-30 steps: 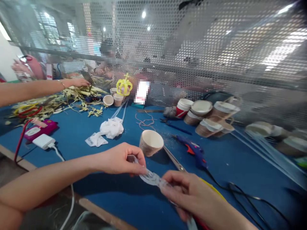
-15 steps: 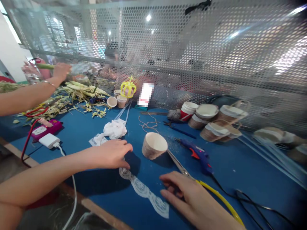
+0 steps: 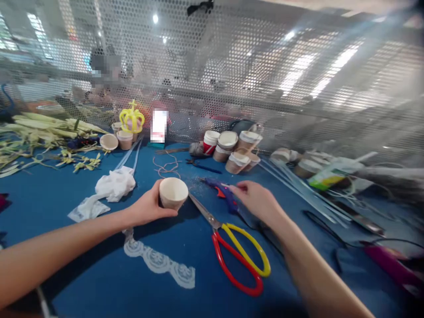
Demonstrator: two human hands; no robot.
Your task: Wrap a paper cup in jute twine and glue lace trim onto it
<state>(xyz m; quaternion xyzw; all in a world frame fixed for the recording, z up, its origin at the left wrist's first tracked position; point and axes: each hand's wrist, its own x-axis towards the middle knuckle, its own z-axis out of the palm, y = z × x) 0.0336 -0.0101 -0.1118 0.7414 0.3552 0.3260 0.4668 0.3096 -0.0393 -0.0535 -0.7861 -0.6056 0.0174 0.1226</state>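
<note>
My left hand [image 3: 150,204] is closed around a small tapered cup [image 3: 173,192] with a pale inside, held upright near the middle of the table. My right hand [image 3: 253,198] is at the blue glue gun [image 3: 228,198], which lies on the table. Its fingers are partly curled and apart, with a fingertip at the gun's body; the hand does not appear to be wrapped around it. Below the cup lies a white lace strip [image 3: 155,260], lying loosely curved. Large scissors [image 3: 215,224] with one red and one yellow handle rest between the lace and my right forearm.
Crumpled white lace [image 3: 115,183] lies to the left. Behind are a yellow crown ornament [image 3: 132,118], a lit phone [image 3: 159,126], twine [image 3: 165,165] and stacked cups [image 3: 228,148]. Pale ribbons [image 3: 298,190] run rightward. A perforated metal screen [image 3: 198,66] borders the table's far side.
The view has swung right. My left hand has left the lace strip and taken hold of the cup. My right hand has moved from beside the lace to the glue gun.
</note>
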